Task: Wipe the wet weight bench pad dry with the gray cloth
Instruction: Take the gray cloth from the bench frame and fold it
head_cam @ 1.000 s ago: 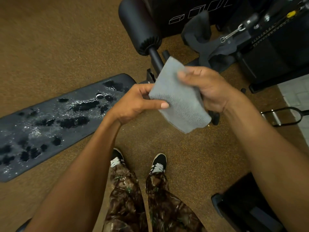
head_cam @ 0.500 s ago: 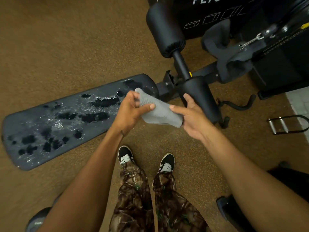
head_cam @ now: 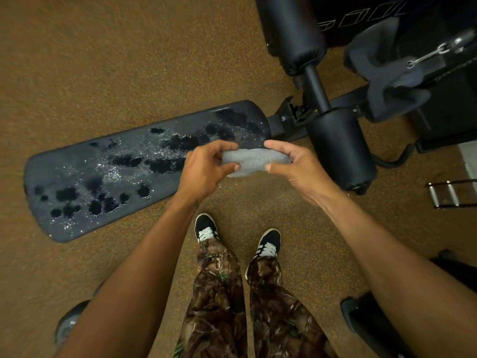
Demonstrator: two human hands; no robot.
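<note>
The folded gray cloth [head_cam: 254, 160] is stretched level between both hands, just above the near right end of the bench pad. My left hand [head_cam: 206, 169] pinches its left end with thumb and fingers. My right hand [head_cam: 294, 165] pinches its right end the same way. The long dark bench pad [head_cam: 77, 174] lies across the left and middle of the view, covered with dark puddles and glistening droplets along its whole length. The cloth does not touch the pad.
Two black foam rollers [head_cam: 340, 148] on a steel post stand right of the pad. A dark cloth strap and cable clip [head_cam: 423, 58] hang at the upper right. A metal handle [head_cam: 451, 193] lies on the brown floor. My feet [head_cam: 206, 228] stand beside the pad.
The cloth, held up and hanging open a second ago, is now folded narrower, lower and level near the pad's right end. My view has tilted so more of the pad shows.
</note>
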